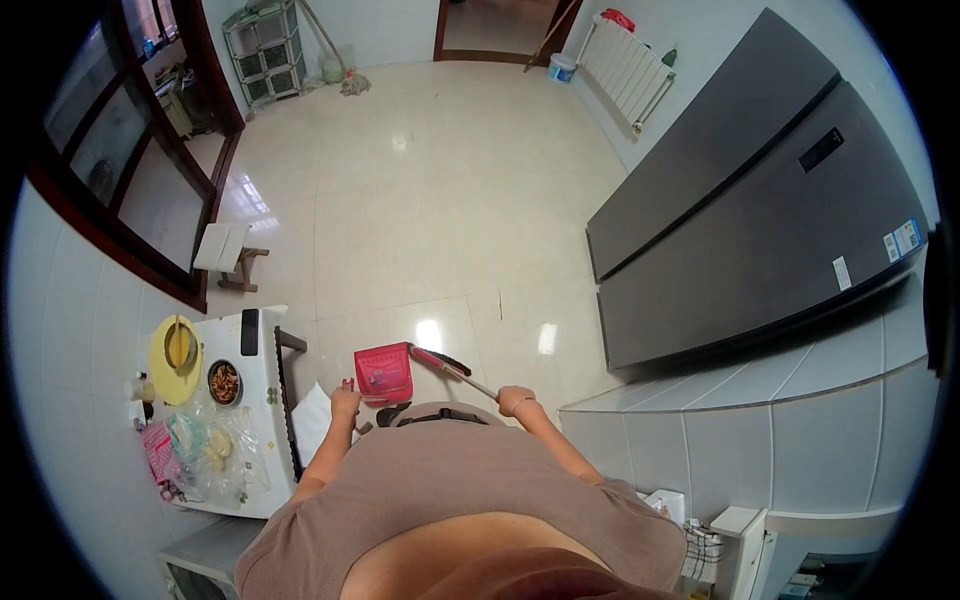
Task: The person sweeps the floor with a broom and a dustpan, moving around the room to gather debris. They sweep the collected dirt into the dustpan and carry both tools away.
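Observation:
My left hand (346,402) is closed around the handle of a red dustpan (384,366), low in front of my body. A few small bits show in the pan. My right hand (515,400) grips the pale handle of a broom (440,361) with a red head and dark bristles. The broom slants up and left from that hand, its head ending right at the dustpan's right edge.
On my left stands a white table (262,395) with a phone (249,332), a bowl of food (224,382), a yellow plate (164,375) and plastic bags. Beyond it is a stool (222,247). A grey refrigerator (760,220) stands on the right, and a mop (353,83) leans at the back.

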Demonstrator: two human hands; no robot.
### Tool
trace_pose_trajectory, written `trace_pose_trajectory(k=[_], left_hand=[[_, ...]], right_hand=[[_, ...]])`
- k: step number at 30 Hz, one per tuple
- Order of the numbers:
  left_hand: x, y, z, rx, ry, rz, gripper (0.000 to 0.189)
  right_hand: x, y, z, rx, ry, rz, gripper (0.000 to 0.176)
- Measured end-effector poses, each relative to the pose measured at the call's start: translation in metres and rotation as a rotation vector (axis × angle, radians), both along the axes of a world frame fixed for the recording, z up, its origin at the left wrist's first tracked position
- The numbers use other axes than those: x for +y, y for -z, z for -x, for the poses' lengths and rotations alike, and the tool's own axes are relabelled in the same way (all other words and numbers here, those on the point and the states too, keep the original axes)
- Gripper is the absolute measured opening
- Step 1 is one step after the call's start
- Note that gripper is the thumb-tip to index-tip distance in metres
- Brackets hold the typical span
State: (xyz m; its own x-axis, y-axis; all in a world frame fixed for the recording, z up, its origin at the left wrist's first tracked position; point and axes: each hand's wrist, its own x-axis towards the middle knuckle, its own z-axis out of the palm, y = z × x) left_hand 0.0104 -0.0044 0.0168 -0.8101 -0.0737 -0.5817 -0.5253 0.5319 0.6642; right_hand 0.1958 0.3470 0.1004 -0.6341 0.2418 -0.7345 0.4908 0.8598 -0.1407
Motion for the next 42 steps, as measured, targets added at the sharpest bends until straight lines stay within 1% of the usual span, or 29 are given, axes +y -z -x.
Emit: trace_pose_trajectory(k=[3,5,8,11,15,17,19,20,21,22,23,24,25,26,27,28,29,30,31,32,33,34,36,37,38,39,40,42], left_hand=[[-0.001,0.004,0.001,-0.001,-0.008,-0.007,0.021],[-0.005,0.016,0.005,-0.029,0.028,0.06,0.034],[-0.004,0.006,0.003,-0.035,0.05,0.042,0.034],[-0.006,0.014,0.003,-0.029,0.057,0.047,0.035],[-0.005,0.005,0.0,-0.028,0.057,0.023,0.035],[-0.007,0.002,0.002,-0.049,0.124,0.017,0.035],[-0.01,0.008,0.002,-0.06,0.156,0.041,0.042],[-0.015,0.019,0.009,-0.081,0.176,0.072,0.042],[-0.02,0.037,0.017,0.044,0.493,0.253,0.051],[-0.029,0.055,0.018,0.156,0.824,0.426,0.06],[-0.036,0.07,0.017,0.214,0.75,0.305,0.059],[-0.037,0.078,0.022,0.584,1.191,0.759,0.056],[-0.026,0.033,0.011,0.128,0.746,0.349,0.052],[-0.009,-0.013,0.001,0.142,0.819,0.556,0.05],[-0.003,-0.026,0.007,0.121,1.048,0.689,0.05],[-0.021,0.017,0.009,0.112,0.83,0.547,0.048],[-0.029,0.032,0.015,0.152,0.971,0.526,0.043],[-0.025,0.019,0.016,0.271,1.081,0.561,0.039],[0.003,-0.04,0.002,-0.013,0.462,0.229,0.036],[-0.007,-0.013,0.009,0.002,0.433,0.153,0.034],[-0.003,-0.021,0.008,-0.059,0.33,0.095,0.032],[0.005,-0.035,0.006,-0.12,0.224,0.038,0.031],[0.015,-0.045,0.012,-0.205,0.156,0.05,0.03],[0.012,-0.036,0.014,-0.209,0.148,0.01,0.028],[0.009,-0.025,0.019,-0.211,0.092,-0.03,0.026],[0.012,-0.026,0.022,-0.213,0.108,-0.025,0.025],[0.015,-0.027,0.022,-0.219,0.12,-0.022,0.024],[0.013,-0.016,0.024,-0.209,0.112,-0.028,0.023]], right_hand=[[0.0,0.0,0.0,-0.014,0.004,-0.004,0.024],[0.0,0.0,0.0,-0.016,0.0,-0.006,0.024],[0.0,0.003,0.001,-0.041,0.001,-0.007,0.024],[0.0,0.001,0.001,-0.035,-0.007,-0.013,0.024],[-0.004,-0.011,0.001,-0.056,0.008,-0.025,0.025],[-0.009,-0.023,0.002,-0.132,-0.008,-0.097,0.025],[-0.008,-0.015,-0.006,-0.109,-0.031,-0.111,0.024],[0.0,0.023,-0.024,0.066,0.034,-0.103,0.023],[0.0,0.003,-0.019,0.026,0.004,-0.095,0.022],[0.002,0.017,-0.018,0.021,-0.016,-0.189,0.02],[0.007,0.001,-0.015,-0.077,0.025,-0.163,0.023],[0.018,0.007,-0.019,-0.1,0.073,-0.146,0.024],[0.022,0.02,-0.035,-0.049,0.144,-0.106,0.024],[0.018,-0.017,-0.043,-0.07,0.239,-0.064,0.027],[0.018,-0.044,-0.046,-0.143,0.358,-0.035,0.027],[0.017,-0.042,-0.063,-0.169,0.444,0.005,0.027],[0.016,-0.055,-0.078,-0.191,0.547,0.098,0.027],[0.011,-0.054,-0.097,-0.141,0.656,0.113,0.028],[0.002,-0.058,-0.117,-0.149,0.746,0.151,0.029],[-0.005,-0.062,-0.131,-0.143,0.834,0.178,0.03],[-0.015,-0.059,-0.146,-0.17,0.849,0.191,0.03],[-0.025,-0.057,-0.163,-0.144,0.901,0.19,0.03],[-0.045,-0.046,-0.193,-0.074,1.041,0.223,0.031],[-0.055,-0.04,-0.208,-0.072,1.043,0.241,0.028],[-0.064,-0.034,-0.22,-0.065,1.04,0.263,0.026],[-0.074,-0.047,-0.218,-0.059,1.116,0.28,0.023],[-0.082,-0.054,-0.221,-0.124,1.214,0.308,0.026],[-0.097,-0.064,-0.223,-0.105,1.185,0.291,0.018]])
